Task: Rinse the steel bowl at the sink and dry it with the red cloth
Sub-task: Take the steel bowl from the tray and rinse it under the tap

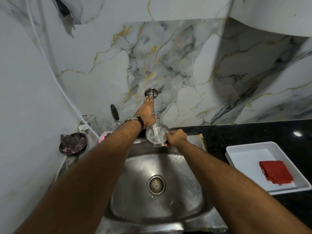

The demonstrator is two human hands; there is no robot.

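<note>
The small steel bowl (156, 136) is held over the back of the steel sink (143, 208), under the wall tap (151, 93). Water runs from the tap into the bowl. My right hand (176, 137) grips the bowl by its right rim. My left hand (147, 114), with a watch on its wrist, rests on the tap's handle, fingers stretched along it. The folded red cloth (276, 172) lies in a white tray (244, 154) on the black counter to the right of the sink.
A dark round dish with a scrubber (73, 144) sits on the ledge left of the sink. A black-handled utensil (115, 114) leans by the wall. A white hose (50, 70) runs down the left wall. The drain (156, 184) is in the basin's middle.
</note>
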